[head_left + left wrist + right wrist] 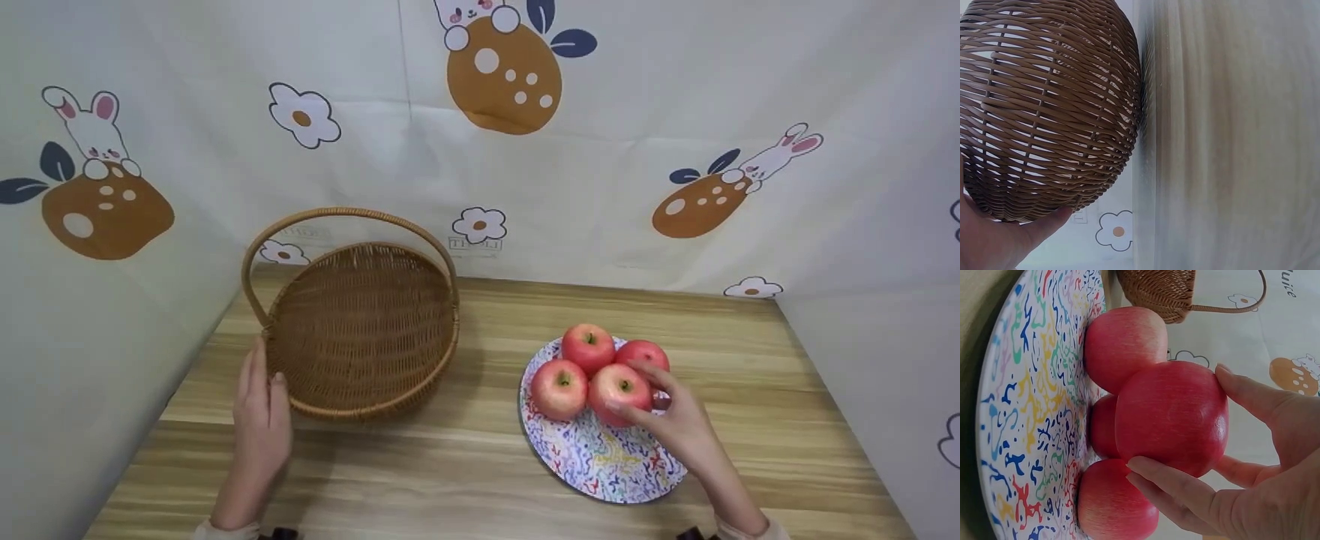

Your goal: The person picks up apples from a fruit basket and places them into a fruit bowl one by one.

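On the right, several red apples sit together on a round plate with a colourful squiggle pattern. My right hand grips the front apple between thumb and fingers; in the right wrist view this apple stands off the plate, against its neighbours. Beside it are a left apple, a back apple and a right apple partly hidden by my fingers. My left hand touches the left side of a brown wicker basket, its fingers fairly straight. In the left wrist view the thumb lies along the weave.
The basket's tall arched handle rises at the back. Both basket and plate stand on a wood-grain table. Pale cloth walls printed with rabbits, oranges and flowers enclose the table at the back and sides.
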Motion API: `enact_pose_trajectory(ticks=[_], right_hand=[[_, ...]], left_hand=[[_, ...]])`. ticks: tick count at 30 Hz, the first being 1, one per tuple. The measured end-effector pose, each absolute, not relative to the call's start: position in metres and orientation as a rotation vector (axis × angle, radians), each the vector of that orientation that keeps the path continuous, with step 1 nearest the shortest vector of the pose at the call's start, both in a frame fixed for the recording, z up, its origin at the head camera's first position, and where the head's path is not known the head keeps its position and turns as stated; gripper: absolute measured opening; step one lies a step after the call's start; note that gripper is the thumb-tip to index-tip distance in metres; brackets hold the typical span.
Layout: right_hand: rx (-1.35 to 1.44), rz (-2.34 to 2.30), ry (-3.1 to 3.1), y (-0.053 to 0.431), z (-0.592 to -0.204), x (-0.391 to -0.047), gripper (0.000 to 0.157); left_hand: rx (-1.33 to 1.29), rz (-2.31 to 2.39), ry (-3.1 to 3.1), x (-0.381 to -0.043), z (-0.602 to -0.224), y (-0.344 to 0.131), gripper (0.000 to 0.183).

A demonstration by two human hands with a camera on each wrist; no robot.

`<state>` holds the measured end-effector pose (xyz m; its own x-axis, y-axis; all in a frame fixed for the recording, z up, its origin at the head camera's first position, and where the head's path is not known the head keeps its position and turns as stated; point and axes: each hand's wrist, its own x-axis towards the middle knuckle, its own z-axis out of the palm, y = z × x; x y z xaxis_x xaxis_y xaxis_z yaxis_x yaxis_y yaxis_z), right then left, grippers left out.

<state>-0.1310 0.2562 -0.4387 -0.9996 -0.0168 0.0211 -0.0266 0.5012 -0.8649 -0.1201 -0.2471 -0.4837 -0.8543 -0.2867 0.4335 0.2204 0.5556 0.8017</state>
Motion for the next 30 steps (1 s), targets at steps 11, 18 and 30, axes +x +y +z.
enact_pose_trajectory(ticks=[11, 18, 30], right_hand=[[0.04, 1.562, -2.75, 0.2592, -0.4448, -0.1331, 0.065], [0.03, 1.565, -2.774, 0.2597, -0.4451, -0.1348, 0.066], [0.02, 1.494, -2.808, 0.264, -0.4486, -0.1381, 0.05]], left_hand=[[0.028, -1.256, -2.244, -0.1207, -0.4858, -0.2465, 0.057], [0.021, -1.27, -2.227, -0.1203, -0.4864, -0.2464, 0.057], [0.029, -1.274, -2.222, -0.1209, -0.4873, -0.2465, 0.057]])
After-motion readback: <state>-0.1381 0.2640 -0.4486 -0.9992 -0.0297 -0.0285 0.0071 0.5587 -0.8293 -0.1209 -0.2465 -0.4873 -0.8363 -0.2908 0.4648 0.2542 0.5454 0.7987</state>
